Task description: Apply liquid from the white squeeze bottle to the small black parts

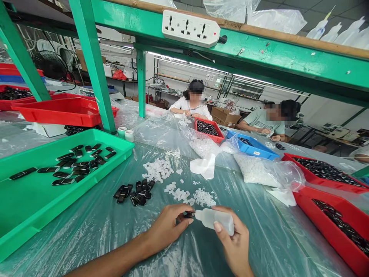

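Bottle [216,219], small and translucent, lies sideways in the right hand [235,240], fingers curled around its body with the thumb on top, so the nozzle points left at working height just above the surface [86,231]. Left hand [170,227] is pinched shut on a small black part [188,214] held right at the nozzle tip; the two meet in mid-air, close to the body, probably so the tip lines up with the part under direct view. Holding the bottle flat rather than upright looks like a way to keep the tip steady against the piece. Loose black parts [135,192] sit in a small pile just ahead of the left hand, within easy reach. White bits [184,192] are scattered beside them, with a second heap further back. Green tray [23,215] to the left carries more black pieces [75,165] laid flat in rough rows, apart from the loose pile, so it reads as a separate batch. Red trays [331,215] at right are full of dark parts in bulk. Clear plastic sheet covers the surface, likely to keep it clean. Bag of white bits [259,169] lies between the scattered bits and the red trays. Two other people [193,104] work across the surface at their own trays, well apart from these hands. Power strip [190,27] is mounted on the green shelf frame [95,69] overhead.
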The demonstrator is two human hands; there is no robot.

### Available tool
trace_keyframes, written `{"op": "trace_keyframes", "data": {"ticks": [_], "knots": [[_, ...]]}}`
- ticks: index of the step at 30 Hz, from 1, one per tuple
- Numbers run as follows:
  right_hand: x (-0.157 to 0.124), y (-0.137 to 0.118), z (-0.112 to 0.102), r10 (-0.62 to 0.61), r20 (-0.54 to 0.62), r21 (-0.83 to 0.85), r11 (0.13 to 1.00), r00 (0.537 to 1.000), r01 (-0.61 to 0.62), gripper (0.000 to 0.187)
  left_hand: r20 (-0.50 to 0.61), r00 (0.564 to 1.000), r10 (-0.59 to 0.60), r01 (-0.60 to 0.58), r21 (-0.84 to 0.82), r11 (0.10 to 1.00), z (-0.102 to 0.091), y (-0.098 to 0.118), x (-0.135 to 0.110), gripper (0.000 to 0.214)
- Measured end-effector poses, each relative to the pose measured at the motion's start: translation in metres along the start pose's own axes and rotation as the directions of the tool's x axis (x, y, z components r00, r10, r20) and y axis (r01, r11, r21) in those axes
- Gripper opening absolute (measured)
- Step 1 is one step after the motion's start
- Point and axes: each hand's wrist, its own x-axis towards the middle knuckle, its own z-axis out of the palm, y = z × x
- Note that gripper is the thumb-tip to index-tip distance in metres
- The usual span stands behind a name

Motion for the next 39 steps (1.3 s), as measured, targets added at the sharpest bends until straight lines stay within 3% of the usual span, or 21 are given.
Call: {"op": "trace_keyframes", "data": {"ticks": [13, 26, 39], "knots": [[-0.005, 0.003, 0.0, -0.017, -0.001, -0.021, 1.0, 1.0, 0.017, 0.02, -0.009, 1.0, -0.013, 0.013, -0.014, 1.0, 0.0, -0.001, 0.0, 0.016], [0.0, -0.005, 0.005, 0.219, -0.03, 0.077, 0.973, 0.975, -0.216, 0.028, -0.036, 0.999, -0.036, 0.035, -0.042, 0.999, 0.001, -0.001, 0.0, 0.011], [0.002, -0.007, 0.005, 0.269, -0.02, 0.097, 0.959, 0.963, -0.265, 0.032, -0.042, 0.998, -0.045, 0.044, -0.036, 0.998, 0.003, -0.004, -0.001, 0.011]]}}
